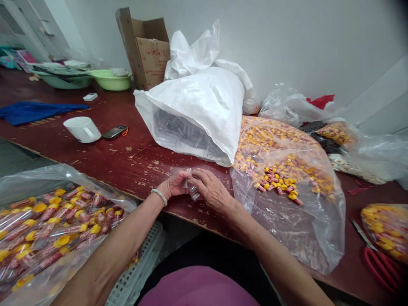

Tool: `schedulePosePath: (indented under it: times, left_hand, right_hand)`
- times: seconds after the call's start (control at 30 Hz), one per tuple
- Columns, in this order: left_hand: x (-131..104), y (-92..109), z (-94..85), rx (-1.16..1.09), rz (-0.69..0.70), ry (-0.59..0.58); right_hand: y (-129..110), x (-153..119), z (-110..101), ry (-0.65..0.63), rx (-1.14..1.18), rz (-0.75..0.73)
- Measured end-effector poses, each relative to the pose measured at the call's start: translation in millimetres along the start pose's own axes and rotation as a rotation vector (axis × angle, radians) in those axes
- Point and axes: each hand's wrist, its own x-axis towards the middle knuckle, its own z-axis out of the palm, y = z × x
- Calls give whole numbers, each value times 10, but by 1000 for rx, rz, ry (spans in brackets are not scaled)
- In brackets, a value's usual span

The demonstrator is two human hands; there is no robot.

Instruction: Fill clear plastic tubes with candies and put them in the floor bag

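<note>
Near the table's front edge my left hand [178,183], with a beaded bracelet at the wrist, has its fingers closed on small clear plastic tubes [194,194]. My right hand [210,189] is bent over the same tubes from the right, its fingertips meeting those of my left hand. Just behind both hands lies a white sack [204,102], its mouth facing forward and clear tubes [181,127] inside. To the right, a clear plastic bag [287,229] holds yellow-capped pieces with red and white bodies [280,180].
At the lower left a large bag [63,170] holds yellow-capped tubes. A white mug [83,129], a phone [114,132] and a blue cloth [38,111] lie left. Red-handled scissors [379,263] rest at the right. A cardboard box [153,61] stands at the back.
</note>
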Motion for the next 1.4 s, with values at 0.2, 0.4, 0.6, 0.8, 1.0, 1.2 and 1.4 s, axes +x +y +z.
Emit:
schedulePosePath:
  times: [0.2, 0.4, 0.6, 0.8, 1.0, 1.2, 1.4]
  left_hand:
    - [-113, 12, 24, -206, -264, -259]
    - [-187, 31, 23, -203, -279, -261]
    - [-230, -12, 130, -143, -222, -313]
    - [-206, -157, 239, -173, -133, -224]
    - [-323, -79, 55, -346, 20, 29]
    - [-381, -40, -62, -342, 56, 160]
    - [-269, -146, 99, -206, 122, 121]
  right_hand:
    - [-90, -69, -12, -79, -195, 89]
    - [30, -86, -10, -104, -195, 94]
    - [58, -67, 22, -114, -183, 104]
    - [77, 33, -78, -49, -156, 169]
    - [289, -143, 7, 2, -10, 397]
    - [339, -388, 275, -24, 41, 498]
    - [220, -560, 332, 208, -47, 614]
